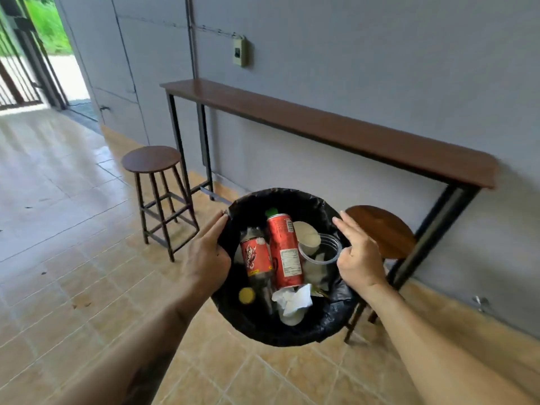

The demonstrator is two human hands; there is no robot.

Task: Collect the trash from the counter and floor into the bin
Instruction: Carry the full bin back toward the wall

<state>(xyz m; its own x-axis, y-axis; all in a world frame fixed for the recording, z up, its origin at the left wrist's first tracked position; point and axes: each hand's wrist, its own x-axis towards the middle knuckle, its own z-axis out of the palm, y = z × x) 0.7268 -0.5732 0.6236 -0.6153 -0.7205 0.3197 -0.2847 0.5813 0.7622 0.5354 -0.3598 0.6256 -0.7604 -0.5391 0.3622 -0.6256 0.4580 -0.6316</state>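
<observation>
A round bin [280,336] lined with a black bag is held up in front of me. My left hand [206,258] grips its left rim. My right hand [358,258] holds the right rim, its fingers partly raised. Inside lie a red can [285,251], a dark bottle with a red label [257,258], a yellow cap [247,295], a clear plastic cup [321,248], crumpled white paper [293,298] and a green-capped item [271,212].
A long brown counter [336,130] on black legs runs along the grey wall. One round stool [152,159] stands at left on the tiled floor, another stool [382,229] sits behind my right hand. An open gate [26,68] is at far left.
</observation>
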